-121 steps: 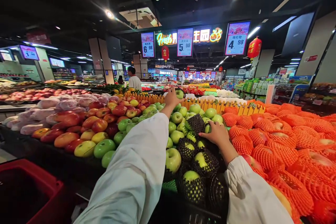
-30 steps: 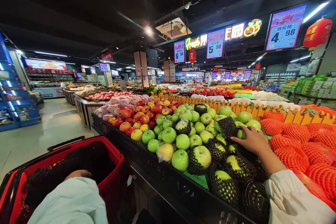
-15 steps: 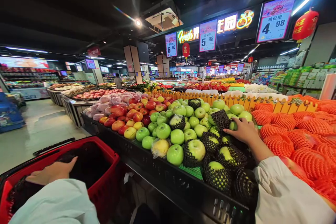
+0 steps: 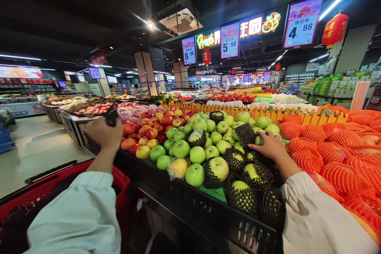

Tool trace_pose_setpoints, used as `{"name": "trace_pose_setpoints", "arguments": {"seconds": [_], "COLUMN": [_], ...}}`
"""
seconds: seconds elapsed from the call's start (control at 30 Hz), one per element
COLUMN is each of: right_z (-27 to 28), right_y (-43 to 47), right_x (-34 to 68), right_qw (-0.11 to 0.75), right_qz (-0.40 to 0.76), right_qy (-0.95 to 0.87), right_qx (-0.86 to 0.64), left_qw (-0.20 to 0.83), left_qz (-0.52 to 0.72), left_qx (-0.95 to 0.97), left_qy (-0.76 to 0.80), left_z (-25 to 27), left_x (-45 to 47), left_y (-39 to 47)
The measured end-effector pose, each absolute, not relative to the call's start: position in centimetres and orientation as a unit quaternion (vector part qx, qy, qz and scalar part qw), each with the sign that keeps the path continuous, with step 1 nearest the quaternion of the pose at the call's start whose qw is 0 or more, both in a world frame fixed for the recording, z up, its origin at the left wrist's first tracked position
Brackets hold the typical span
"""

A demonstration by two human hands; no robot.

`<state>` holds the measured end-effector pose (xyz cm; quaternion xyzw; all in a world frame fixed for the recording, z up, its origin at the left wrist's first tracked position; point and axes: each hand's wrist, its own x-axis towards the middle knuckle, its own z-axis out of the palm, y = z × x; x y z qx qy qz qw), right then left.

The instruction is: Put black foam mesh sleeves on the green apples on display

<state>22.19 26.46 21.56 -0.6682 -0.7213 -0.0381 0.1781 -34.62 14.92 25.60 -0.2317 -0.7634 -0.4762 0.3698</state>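
Observation:
My left hand (image 4: 105,133) is raised above the red basket (image 4: 77,166), blurred by motion. Its fingers are closed around a small black piece (image 4: 112,114) that looks like a foam net, like those on the fruit. My right hand (image 4: 269,145) lies over the far right of the green apples, fingers curled round a green apple (image 4: 258,139) that is mostly hidden. Beside those fingers is an apple in a black foam net (image 4: 245,133). Several more netted apples (image 4: 241,195) lie nearer me. Dark stuff, partly hidden by my left sleeve, lies in the basket.
Red apples (image 4: 143,131) lie left of the green ones. Fruit in orange foam nets (image 4: 345,166) fills the right. A black display edge (image 4: 190,202) runs along the front, and a low yellow fence (image 4: 315,118) stands behind. Price screens (image 4: 303,22) hang overhead.
My left hand has risen out of the red basket with the black piece in it. My right hand stays at the same green apple. The view has shifted slightly to the right.

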Motion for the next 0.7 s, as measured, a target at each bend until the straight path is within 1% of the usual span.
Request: {"name": "trace_pose_setpoints", "arguments": {"seconds": [0.1,0.17,0.23,0.27,0.33,0.4,0.43,0.5,0.53,0.63,0.7], "right_z": [21.3,21.1,20.8,20.8,20.6,20.6,20.5,20.5,20.4,20.2,20.0], "right_y": [27.0,27.4,27.9,28.2,28.6,28.9,29.0,29.2,29.3,29.6,29.8], "right_x": [22.4,22.6,22.9,23.0,23.3,23.4,23.4,23.4,23.4,23.4,23.5], "right_qw": [0.212,0.246,0.284,0.303,0.343,0.375,0.386,0.397,0.400,0.408,0.426], "right_qz": [-0.033,-0.024,-0.016,-0.012,-0.003,0.006,0.009,0.015,0.018,0.021,0.017], "right_qy": [-0.716,-0.711,-0.707,-0.708,-0.707,-0.702,-0.699,-0.688,-0.682,-0.658,-0.648], "right_qx": [-0.664,-0.658,-0.647,-0.638,-0.619,-0.605,-0.602,-0.607,-0.613,-0.632,-0.631], "left_qw": [0.345,0.301,0.201,0.124,-0.026,-0.129,-0.164,-0.186,-0.174,-0.096,-0.076], "left_qz": [-0.586,-0.648,-0.694,-0.701,-0.677,-0.678,-0.674,-0.647,-0.624,-0.540,-0.501], "left_qx": [-0.340,-0.400,-0.458,-0.496,-0.571,-0.568,-0.566,-0.595,-0.625,-0.721,-0.747], "left_qy": [-0.649,-0.574,-0.519,-0.496,-0.464,-0.447,-0.444,-0.439,-0.435,-0.425,-0.430], "left_z": [29.5,30.3,29.6,28.9,27.0,25.2,24.5,23.4,23.0,22.2,21.9], "left_x": [-25.0,-17.2,-8.9,-5.0,2.0,6.9,8.4,9.8,9.9,8.9,8.4], "left_y": [19.3,21.8,23.9,24.7,26.1,27.0,27.3,27.6,27.6,27.3,27.0]}}
